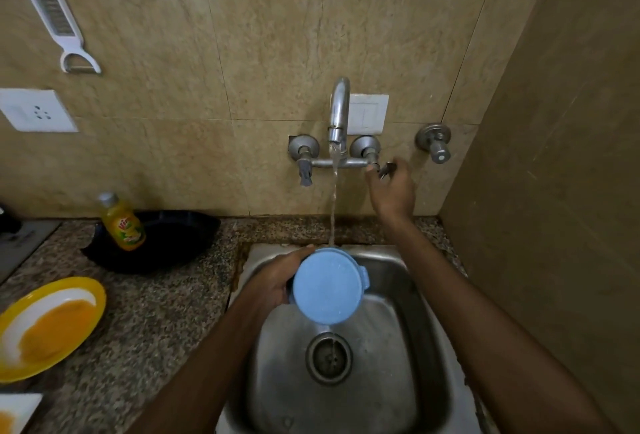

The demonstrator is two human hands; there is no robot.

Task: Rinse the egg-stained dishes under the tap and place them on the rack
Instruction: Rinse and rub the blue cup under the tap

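a round blue bowl (329, 286) of matte, speckled plastic was held on its side over the steel sink (426, 329), below the curved metal tap (339, 111). its flat circular base was turned toward the viewer and its mouth toward the back wall, so its axis ran tilted front to back. a small tab stuck out at its right rim. the left hand (277, 281) was curled round the bowl's left wall. a thin stream of water (333, 205) was falling onto its far rim. the right hand (393, 191) was closed around the tap handle (386, 168). on the speckled granite counter (156, 312) a glossy yellow plate (86, 295) smeared with orange egg was set, near a black pan (173, 243).
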